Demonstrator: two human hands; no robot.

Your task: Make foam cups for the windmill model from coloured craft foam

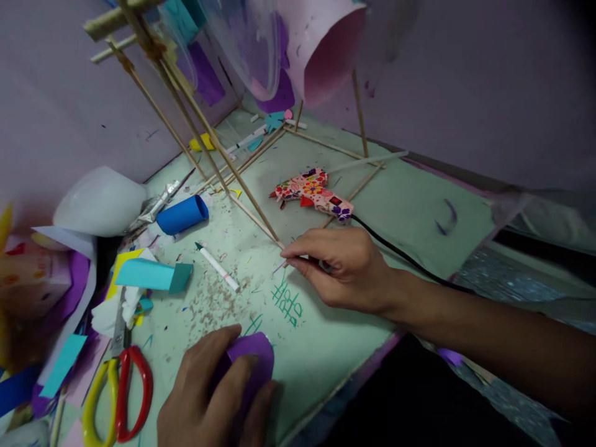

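My left hand (212,391) is at the bottom of the head view, its fingers curled over a piece of purple paper (261,354) with a rounded edge. Most of that paper is hidden under the fingers. Thumb and forefinger of my right hand (339,267) are pinched together just above the tabletop, by the lower corner of a wooden stick frame (254,202). A thin purplish strip (279,267) pokes out below the fingertips. Green pen marks (286,301) lie beneath this hand. Just behind it rests a flower-patterned glue gun (311,192) with a clear glue stick in its back.
Scissors (123,397) with red and yellow handles lie at left, among paper scraps. Nearby are a blue paper tube (182,215) and a green-tipped marker (218,267). A pink paper cylinder (321,49) hangs from the frame. The black cord (400,251) runs behind my right arm.
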